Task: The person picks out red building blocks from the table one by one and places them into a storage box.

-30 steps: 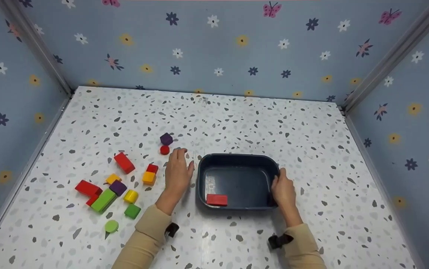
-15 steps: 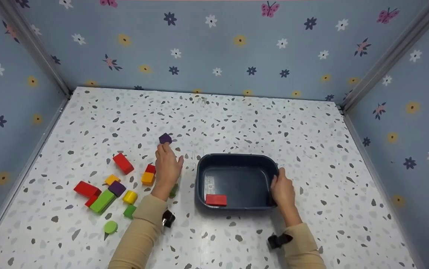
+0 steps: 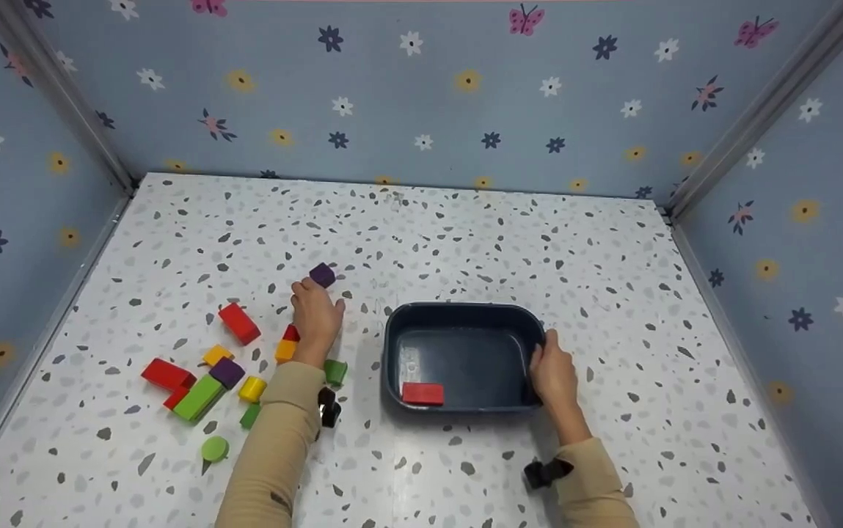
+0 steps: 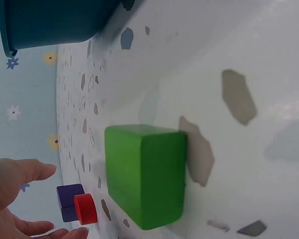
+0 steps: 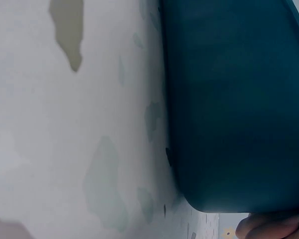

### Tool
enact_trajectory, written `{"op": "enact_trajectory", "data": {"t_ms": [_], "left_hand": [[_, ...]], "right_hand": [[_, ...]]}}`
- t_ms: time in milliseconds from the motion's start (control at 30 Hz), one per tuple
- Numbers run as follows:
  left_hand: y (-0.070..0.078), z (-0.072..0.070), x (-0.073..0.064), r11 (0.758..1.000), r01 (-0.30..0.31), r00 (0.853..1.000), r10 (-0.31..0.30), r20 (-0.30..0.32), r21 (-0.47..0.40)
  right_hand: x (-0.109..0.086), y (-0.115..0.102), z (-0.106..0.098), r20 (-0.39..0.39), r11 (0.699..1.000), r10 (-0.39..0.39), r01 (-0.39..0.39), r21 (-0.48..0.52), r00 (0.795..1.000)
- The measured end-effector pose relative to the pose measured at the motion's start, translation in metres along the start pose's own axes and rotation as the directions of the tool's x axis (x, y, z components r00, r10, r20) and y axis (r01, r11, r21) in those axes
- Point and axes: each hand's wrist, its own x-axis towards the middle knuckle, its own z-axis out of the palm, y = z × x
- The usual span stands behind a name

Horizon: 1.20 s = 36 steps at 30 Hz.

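Observation:
My left hand (image 3: pixel 316 315) reaches over the blocks left of the dark blue tub (image 3: pixel 465 367). In the left wrist view its thumb and fingers (image 4: pixel 37 226) are spread apart, close to a small red round block (image 4: pixel 85 209) and a purple block (image 4: pixel 67 201). From above, the fingertips lie right at the purple block (image 3: pixel 323 275), and the hand hides the red round one. A green block (image 3: pixel 334 372) lies beside the left wrist. My right hand (image 3: pixel 557 375) grips the tub's right rim. Inside the tub, a red rectangular block (image 3: pixel 422 394) rests near the front left corner.
Left of the hand lie several loose blocks, among them a red one (image 3: pixel 238 323), a light green one (image 3: pixel 199 398), a yellow cylinder (image 3: pixel 252 389) and a light green round one (image 3: pixel 214 448). Flower-patterned walls (image 3: pixel 406 88) close in the speckled table (image 3: pixel 524 242) at back and sides.
My left hand has moved left and slightly away from me, toward the purple block, covering the red round block. A green block has come into sight beside its wrist. The right hand stays at the tub.

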Motion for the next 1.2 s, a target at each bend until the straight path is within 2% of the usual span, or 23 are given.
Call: {"op": "enact_trajectory", "data": {"t_ms": [167, 367, 600, 900, 1200], "left_hand": [[-0.005, 0.002, 0.007, 0.999, 0.031, 0.999, -0.032, 0.013, 0.024], [-0.007, 0.001, 0.013, 0.996, 0.063, 0.996, -0.066, 0.06, 0.059], [-0.009, 0.002, 0.018, 0.989, 0.078, 0.993, -0.089, 0.083, 0.124], [-0.011, 0.007, 0.02, 0.986, 0.067, 0.994, -0.078, 0.071, 0.15], [-0.011, 0.008, 0.019, 0.99, 0.051, 0.998, -0.055, 0.029, 0.131]], "right_hand": [[0.001, 0.001, 0.0, -0.003, 1.0, -0.014, 0.014, -0.006, 1.0], [0.001, 0.0, 0.0, -0.002, 1.0, -0.009, 0.009, 0.007, 1.0], [0.0, -0.001, 0.0, 0.001, 1.0, 0.004, -0.004, 0.008, 1.0], [0.0, -0.001, 0.0, -0.002, 1.0, 0.006, -0.006, 0.016, 1.0], [0.001, 0.001, 0.001, -0.021, 0.999, -0.04, 0.04, 0.014, 0.999]]}}
